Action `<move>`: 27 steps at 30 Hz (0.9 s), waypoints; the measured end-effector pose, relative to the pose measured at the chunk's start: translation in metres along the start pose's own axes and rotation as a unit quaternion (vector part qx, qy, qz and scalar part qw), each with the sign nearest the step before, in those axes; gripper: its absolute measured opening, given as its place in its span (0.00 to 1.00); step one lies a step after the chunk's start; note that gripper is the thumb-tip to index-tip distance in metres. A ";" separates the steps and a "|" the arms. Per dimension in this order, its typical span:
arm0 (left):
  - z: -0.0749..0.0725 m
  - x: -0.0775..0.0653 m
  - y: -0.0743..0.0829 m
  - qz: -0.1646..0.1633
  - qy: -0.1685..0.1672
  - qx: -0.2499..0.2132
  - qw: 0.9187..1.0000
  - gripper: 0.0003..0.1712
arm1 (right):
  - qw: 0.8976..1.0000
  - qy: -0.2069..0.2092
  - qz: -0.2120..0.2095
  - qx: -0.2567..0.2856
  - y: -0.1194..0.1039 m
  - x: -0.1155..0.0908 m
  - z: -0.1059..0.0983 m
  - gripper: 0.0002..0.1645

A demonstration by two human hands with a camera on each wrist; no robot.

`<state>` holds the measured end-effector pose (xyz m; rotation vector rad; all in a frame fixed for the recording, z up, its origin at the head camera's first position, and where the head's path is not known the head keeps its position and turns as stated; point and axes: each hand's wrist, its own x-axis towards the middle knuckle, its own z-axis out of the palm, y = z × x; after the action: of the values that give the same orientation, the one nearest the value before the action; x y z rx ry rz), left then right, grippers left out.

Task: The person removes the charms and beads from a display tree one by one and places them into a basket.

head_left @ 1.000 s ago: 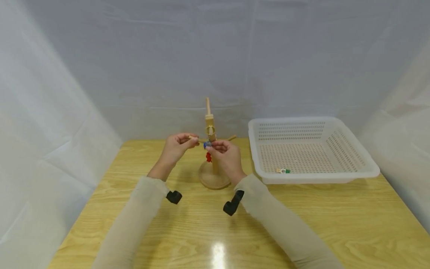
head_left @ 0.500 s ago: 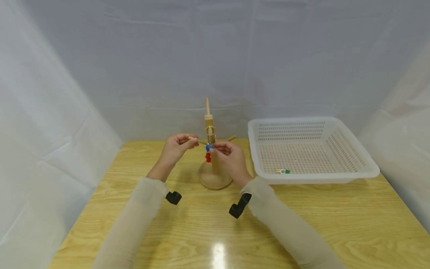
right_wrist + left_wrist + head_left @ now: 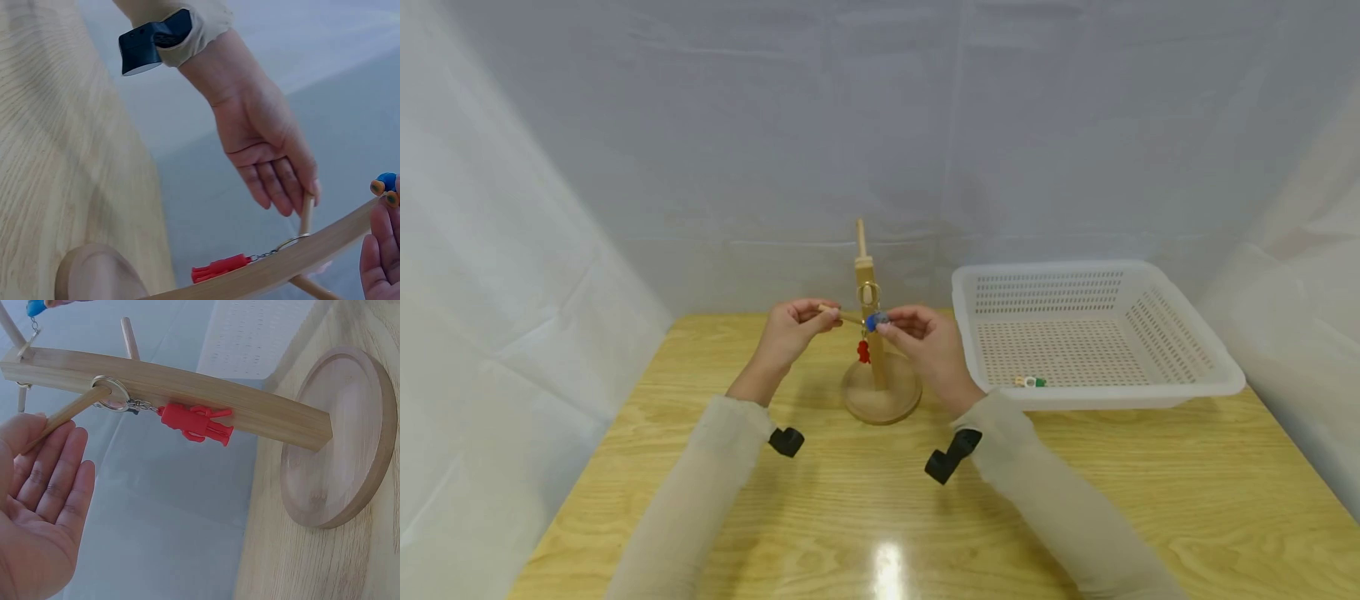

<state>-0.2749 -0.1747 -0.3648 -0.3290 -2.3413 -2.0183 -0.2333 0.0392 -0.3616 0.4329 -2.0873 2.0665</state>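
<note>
My left hand (image 3: 797,333) pinches the end of a wooden peg (image 3: 78,407) on the stand's left side. A red figure keychain (image 3: 194,422) hangs by its metal ring (image 3: 111,394) around that peg, close to the post (image 3: 878,367). My right hand (image 3: 934,350) holds a blue figure keychain (image 3: 874,322) just right of the post, between thumb and fingers. Its chain runs to a gold-looking ring (image 3: 868,293) at the upper front peg. In the right wrist view the blue figure's orange feet show above the fingers of my right hand.
The stand's round wooden base (image 3: 882,408) rests on the wood-grain table (image 3: 850,500). To the right sits a white perforated basket (image 3: 1105,392), with a small green-and-white item (image 3: 1032,382) inside. Another peg (image 3: 861,237) rises at the stand's top. White sheeting surrounds the table.
My right hand has shifted right with the blue figure, which has swung from left of the post to its front right. My left hand stays on the peg.
</note>
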 end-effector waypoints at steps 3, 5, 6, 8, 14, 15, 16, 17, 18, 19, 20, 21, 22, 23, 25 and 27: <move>0.000 0.000 0.000 0.000 0.002 0.001 1.000 0.20 | 1.000 0.002 -0.012 0.005 -0.005 0.000 -0.002 0.12; 0.000 0.000 -0.001 -0.001 0.004 0.002 1.000 0.19 | 1.000 -0.001 -0.020 0.010 -0.008 0.000 -0.004 0.12; 0.000 0.000 -0.001 -0.002 0.003 0.003 1.000 0.19 | 1.000 -0.003 -0.023 0.013 -0.009 0.000 -0.005 0.12; 0.000 0.000 0.000 -0.005 0.005 0.004 1.000 0.18 | 0.999 -0.011 -0.028 0.016 -0.011 0.000 -0.006 0.12; 0.000 0.000 0.001 -0.009 0.001 0.003 1.000 0.19 | 0.998 -0.024 -0.049 0.021 -0.018 0.001 -0.009 0.12; 0.000 0.000 0.001 -0.009 0.000 0.001 1.000 0.20 | 0.998 -0.025 -0.053 0.022 -0.019 0.002 -0.010 0.12; 0.000 0.000 0.001 -0.008 0.000 0.002 1.000 0.20 | 0.998 -0.026 -0.056 0.023 -0.020 0.002 -0.010 0.12; 0.000 0.000 0.002 -0.008 0.000 0.001 1.000 0.21 | 0.998 -0.026 -0.060 0.025 -0.021 0.002 -0.011 0.12; 0.001 -0.001 0.002 -0.009 0.001 0.000 1.000 0.20 | 0.997 -0.027 -0.063 0.027 -0.022 0.002 -0.011 0.13; 0.001 -0.001 0.003 -0.009 0.001 -0.001 1.000 0.21 | 0.997 -0.027 -0.067 0.031 -0.022 0.002 -0.011 0.13; 0.001 -0.001 0.003 -0.009 0.000 -0.001 1.000 0.22 | 0.997 -0.028 -0.069 0.033 -0.023 0.002 -0.011 0.13; 0.001 -0.001 0.003 -0.009 0.000 -0.002 1.000 0.21 | 0.997 -0.027 -0.070 0.034 -0.024 0.002 -0.012 0.13; 0.001 -0.001 0.003 -0.010 0.001 -0.003 1.000 0.21 | 0.996 -0.027 -0.072 0.035 -0.025 0.002 -0.012 0.13; 0.001 -0.001 0.003 -0.011 0.001 -0.004 1.000 0.21 | 0.996 -0.027 -0.073 0.036 -0.026 0.001 -0.012 0.13; 0.001 -0.001 0.003 -0.012 -0.001 -0.004 1.000 0.21 | 0.996 -0.026 -0.074 0.039 -0.028 0.000 -0.013 0.13; 0.001 -0.001 0.003 -0.014 0.001 -0.007 1.000 0.21 | 0.996 -0.025 -0.074 0.040 -0.029 0.000 -0.014 0.12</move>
<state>-0.2733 -0.1734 -0.3621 -0.2959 -2.3431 -2.0477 -0.2247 0.0531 -0.3336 0.6383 -1.9384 2.0787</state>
